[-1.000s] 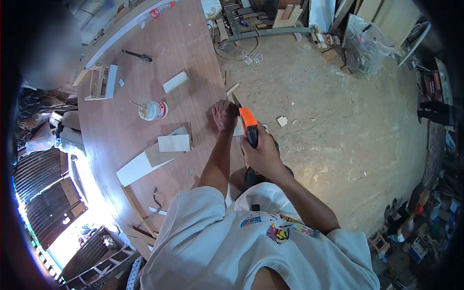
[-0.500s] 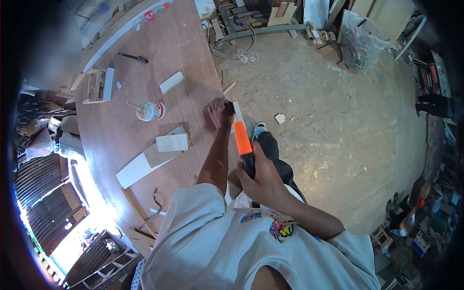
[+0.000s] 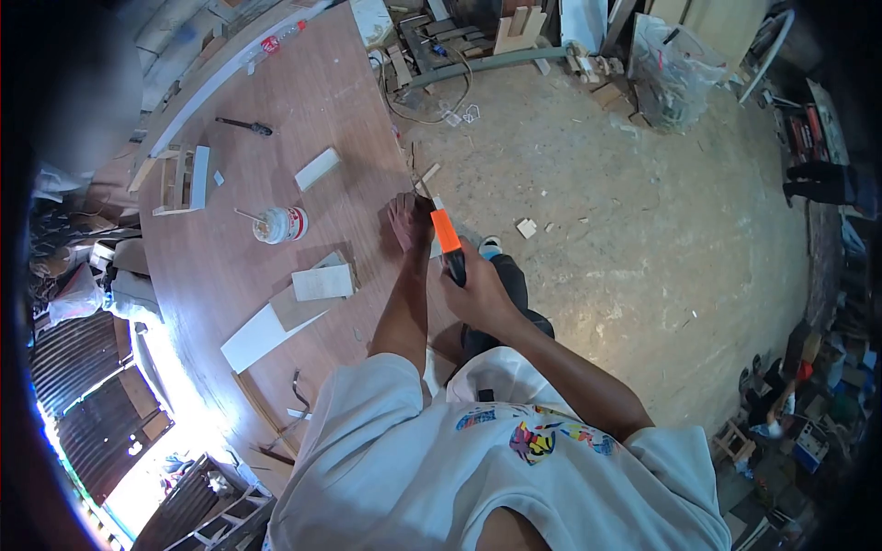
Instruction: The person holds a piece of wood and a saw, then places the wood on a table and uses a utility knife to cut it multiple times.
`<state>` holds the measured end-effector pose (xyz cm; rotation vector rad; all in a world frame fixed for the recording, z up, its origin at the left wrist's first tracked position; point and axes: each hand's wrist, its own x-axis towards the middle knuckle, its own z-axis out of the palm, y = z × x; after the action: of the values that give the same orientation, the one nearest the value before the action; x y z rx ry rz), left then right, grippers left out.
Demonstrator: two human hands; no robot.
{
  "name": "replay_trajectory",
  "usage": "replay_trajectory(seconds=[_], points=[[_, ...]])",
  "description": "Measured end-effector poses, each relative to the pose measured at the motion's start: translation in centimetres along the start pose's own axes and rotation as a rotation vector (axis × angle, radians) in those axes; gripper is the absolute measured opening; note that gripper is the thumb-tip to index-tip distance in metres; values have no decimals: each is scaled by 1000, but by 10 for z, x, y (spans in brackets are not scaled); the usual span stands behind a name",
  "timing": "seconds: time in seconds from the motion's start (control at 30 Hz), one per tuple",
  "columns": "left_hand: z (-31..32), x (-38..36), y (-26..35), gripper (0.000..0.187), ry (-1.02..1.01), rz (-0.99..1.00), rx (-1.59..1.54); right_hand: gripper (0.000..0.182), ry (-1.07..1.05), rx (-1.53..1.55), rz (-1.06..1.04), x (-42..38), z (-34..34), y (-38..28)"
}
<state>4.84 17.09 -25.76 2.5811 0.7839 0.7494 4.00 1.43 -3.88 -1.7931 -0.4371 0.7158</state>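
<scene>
My right hand (image 3: pixel 476 292) is closed around the orange-and-black handle of a hand saw (image 3: pixel 445 231), held just past the table's edge. Its blade is seen nearly edge-on and points away from me. Beside it, my left hand (image 3: pixel 409 219) lies on the table edge with its fingers spread; whether a piece of wood is under the palm is hidden. Left of that hand are a pale wood block (image 3: pixel 318 169) and a white-topped block (image 3: pixel 322 282), which rests on other boards. A jar with a red-and-white label (image 3: pixel 281 224) stands farther left, a stick in it.
The brown table (image 3: pixel 322 101) also carries a dark tool (image 3: pixel 244 126), a small wooden frame (image 3: pixel 186 180), a plastic bottle (image 3: pixel 281 37) and a long white board (image 3: pixel 266 336). Wood scraps (image 3: pixel 525 228) lie on the floor. A clear plastic bag (image 3: pixel 675 78) stands at the back. Another person's legs (image 3: pixel 818 184) show at right.
My right hand has pushed the saw forward, away from me and slightly left. My left hand stays at the table edge. The whole view has shifted a little.
</scene>
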Motion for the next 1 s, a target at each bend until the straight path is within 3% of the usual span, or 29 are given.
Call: replay_trajectory(seconds=[0.2,0.3,0.4,0.53,0.6,0.83,0.93,1.0], points=[[7,-5,-9,7,-68,12,-82,21,-74,108,121,-60,-32,-69],[9,-14,-17,5,-120,20,-123,23,25,60,-24,-46,-18,-25],[11,-15,-16,4,-162,40,-170,23,29,-17,-68,29,13,51],[4,-3,-13,1,-110,69,-68,21,45,-34,-62,60,26,56],[8,-4,-15,6,-132,32,-71,18,17,13,-10,45,11,24],[-4,7,3,7,-89,209,37,14,-39,152,83,-38,-32,-57],[-11,11,3,8,-74,285,98,17,1,71,-40,-32,-23,-30],[-16,-8,-2,8,-99,317,117,19,7,-40,-1,20,0,38]])
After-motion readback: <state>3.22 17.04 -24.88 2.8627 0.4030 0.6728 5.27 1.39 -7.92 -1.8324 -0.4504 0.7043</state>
